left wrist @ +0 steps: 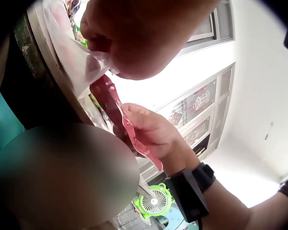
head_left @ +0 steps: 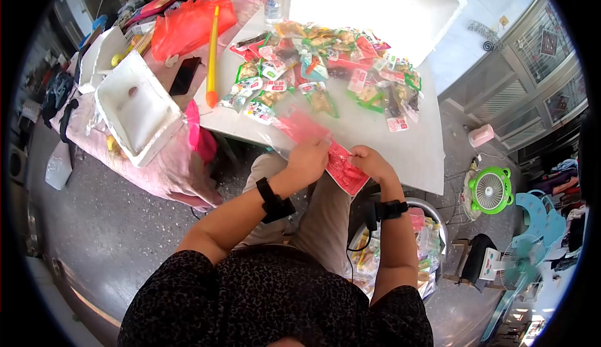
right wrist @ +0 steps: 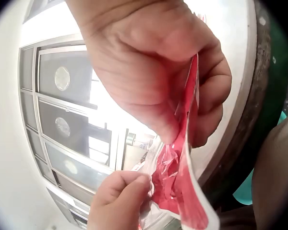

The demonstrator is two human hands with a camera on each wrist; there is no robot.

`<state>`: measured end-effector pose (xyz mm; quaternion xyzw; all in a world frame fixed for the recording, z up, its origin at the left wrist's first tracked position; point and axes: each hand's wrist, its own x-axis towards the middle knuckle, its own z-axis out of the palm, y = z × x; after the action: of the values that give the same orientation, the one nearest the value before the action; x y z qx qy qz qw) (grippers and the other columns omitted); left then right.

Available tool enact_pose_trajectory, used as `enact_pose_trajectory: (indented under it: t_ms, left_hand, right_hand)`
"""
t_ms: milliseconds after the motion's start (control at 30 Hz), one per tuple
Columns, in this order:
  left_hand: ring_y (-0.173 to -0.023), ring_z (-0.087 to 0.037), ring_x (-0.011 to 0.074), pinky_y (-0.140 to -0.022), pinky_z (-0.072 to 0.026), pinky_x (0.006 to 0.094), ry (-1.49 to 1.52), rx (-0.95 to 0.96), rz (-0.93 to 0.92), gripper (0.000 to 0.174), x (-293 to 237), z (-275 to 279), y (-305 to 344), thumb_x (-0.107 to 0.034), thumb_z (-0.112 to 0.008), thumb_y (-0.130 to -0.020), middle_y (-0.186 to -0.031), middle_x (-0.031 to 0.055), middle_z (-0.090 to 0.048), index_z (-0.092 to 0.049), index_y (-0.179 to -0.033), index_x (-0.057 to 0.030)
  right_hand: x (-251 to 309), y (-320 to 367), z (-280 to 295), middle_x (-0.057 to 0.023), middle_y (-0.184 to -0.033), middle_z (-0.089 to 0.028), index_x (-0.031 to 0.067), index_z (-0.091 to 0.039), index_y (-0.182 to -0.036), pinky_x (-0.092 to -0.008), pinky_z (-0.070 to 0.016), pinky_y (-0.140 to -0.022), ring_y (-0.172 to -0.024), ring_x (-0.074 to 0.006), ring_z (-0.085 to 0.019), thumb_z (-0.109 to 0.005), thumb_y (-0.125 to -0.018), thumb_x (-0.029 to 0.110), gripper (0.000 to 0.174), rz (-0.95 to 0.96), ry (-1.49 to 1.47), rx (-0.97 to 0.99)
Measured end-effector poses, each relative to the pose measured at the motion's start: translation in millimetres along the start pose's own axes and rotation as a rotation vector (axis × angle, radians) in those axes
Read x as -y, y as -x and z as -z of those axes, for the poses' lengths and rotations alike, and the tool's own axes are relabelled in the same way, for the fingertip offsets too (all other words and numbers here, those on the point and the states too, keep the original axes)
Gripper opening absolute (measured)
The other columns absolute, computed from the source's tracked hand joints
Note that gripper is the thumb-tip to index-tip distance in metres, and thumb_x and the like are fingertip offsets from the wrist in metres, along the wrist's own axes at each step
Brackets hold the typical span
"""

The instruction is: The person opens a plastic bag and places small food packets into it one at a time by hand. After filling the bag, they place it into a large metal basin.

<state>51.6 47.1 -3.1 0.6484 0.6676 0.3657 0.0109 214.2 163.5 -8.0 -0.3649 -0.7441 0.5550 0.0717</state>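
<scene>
Over the table's front edge, a red plastic pouch with a pale border is held between both hands. My right hand pinches its edge between thumb and curled fingers, as the right wrist view shows. Opposite it, my left hand grips the pouch's other end, where clear, reddish plastic stretches past the fingers over the tabletop. Crinkled, shiny red pieces show on the pouch's inner side. Beyond the hands, many small colourful snack packets lie heaped on the white table.
A metal basin full of packets stands by my right arm. White foam boxes stand at the table's back and on the pink-covered surface at left. A yellow stick, a phone and a jar lie or stand around. A green fan is at right.
</scene>
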Motion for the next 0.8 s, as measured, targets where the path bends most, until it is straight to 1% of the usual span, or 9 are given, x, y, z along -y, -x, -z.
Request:
enact_pose_trajectory:
  t_ms: [100,200,233,333,433,533,633,733,800]
  left_hand:
    - [-0.071,-0.053,0.0295,-0.059,-0.0441,0.0382,-0.056,0.057,0.002,0.031,3,0,0,-0.010,-0.050,-0.069,-0.080,0.0126,-0.053,-0.051,-0.100,-0.0033]
    - [-0.066,-0.052,0.0302,-0.054,-0.0434,0.0394,0.054,-0.102,0.016,0.020,6,-7,1,-0.010,-0.049,-0.071,-0.074,0.0123,-0.050,-0.054,-0.090,-0.0060]
    - [-0.065,-0.052,0.0301,-0.054,-0.0434,0.0393,0.061,-0.109,0.020,0.017,5,-6,1,-0.010,-0.050,-0.071,-0.074,0.0122,-0.050,-0.053,-0.087,-0.0058]
    - [-0.064,-0.052,0.0298,-0.054,-0.0434,0.0386,0.049,-0.101,-0.009,0.009,0,-4,1,-0.010,-0.050,-0.070,-0.073,0.0120,-0.049,-0.051,-0.078,-0.0051]
    - [-0.064,-0.052,0.0296,-0.054,-0.0435,0.0379,-0.003,-0.036,-0.091,0.006,-3,-5,4,-0.010,-0.050,-0.071,-0.072,0.0118,-0.048,-0.049,-0.074,-0.0050]
    - [-0.065,-0.051,0.0295,-0.054,-0.0436,0.0377,0.017,0.007,-0.097,0.006,-8,-6,6,-0.009,-0.050,-0.071,-0.073,0.0115,-0.048,-0.048,-0.074,-0.0050]
    - [-0.066,-0.052,0.0300,-0.055,-0.0435,0.0383,0.068,-0.005,-0.052,0.006,-5,-12,12,-0.009,-0.049,-0.071,-0.074,0.0117,-0.049,-0.048,-0.075,-0.0047]
    - [-0.067,-0.052,0.0307,-0.056,-0.0434,0.0387,0.114,0.010,0.037,0.006,3,-11,14,-0.009,-0.048,-0.072,-0.075,0.0120,-0.049,-0.048,-0.076,-0.0051]
    - [-0.069,-0.052,0.0311,-0.057,-0.0433,0.0390,0.135,0.045,0.083,0.005,5,-10,16,-0.009,-0.048,-0.073,-0.076,0.0122,-0.049,-0.049,-0.076,-0.0054]
  right_hand:
    - [0,-4,3,0.0002,-0.064,-0.051,0.0009,-0.054,-0.076,-0.0227,-0.0383,-0.055,-0.061,-0.0081,-0.046,-0.053,-0.074,0.009,0.008,-0.046,-0.058,0.092]
    - [-3,-4,5,0.0003,-0.066,-0.052,0.0012,-0.055,-0.077,-0.0218,-0.0383,-0.055,-0.062,-0.0071,-0.046,-0.052,-0.074,0.008,0.007,-0.045,0.003,0.105]
    - [-2,-5,6,0.0000,-0.066,-0.052,0.0011,-0.055,-0.077,-0.0217,-0.0385,-0.055,-0.062,-0.0071,-0.047,-0.052,-0.075,0.008,0.007,-0.039,0.034,0.102]
    - [4,-8,2,-0.0008,-0.070,-0.054,0.0001,-0.054,-0.080,-0.0210,-0.0402,-0.057,-0.064,-0.0075,-0.048,-0.051,-0.077,0.008,0.008,-0.070,-0.152,0.096]
    - [10,-14,-14,-0.0015,-0.069,-0.054,0.0001,-0.055,-0.078,-0.0216,-0.0406,-0.056,-0.064,-0.0086,-0.050,-0.052,-0.073,0.006,0.008,-0.062,-0.365,0.041]
    - [29,-19,-23,-0.0027,-0.072,-0.055,0.0001,-0.055,-0.081,-0.0220,-0.0414,-0.057,-0.065,-0.0094,-0.051,-0.051,-0.073,0.003,0.010,-0.113,-0.163,0.093]
    - [12,-31,-32,-0.0055,-0.077,-0.055,-0.0012,-0.054,-0.086,-0.0232,-0.0434,-0.059,-0.067,-0.0123,-0.052,-0.052,-0.073,0.003,0.014,0.004,-0.504,0.140]
    - [-5,-26,-32,-0.0090,-0.082,-0.055,-0.0026,-0.050,-0.094,-0.0271,-0.0459,-0.061,-0.073,-0.0168,-0.055,-0.053,-0.075,0.005,0.021,0.017,-0.921,0.065]
    - [-1,-8,-37,-0.0103,-0.084,-0.054,-0.0025,-0.047,-0.099,-0.0298,-0.0471,-0.060,-0.076,-0.0183,-0.055,-0.053,-0.075,0.006,0.026,-0.046,-0.968,-0.063]
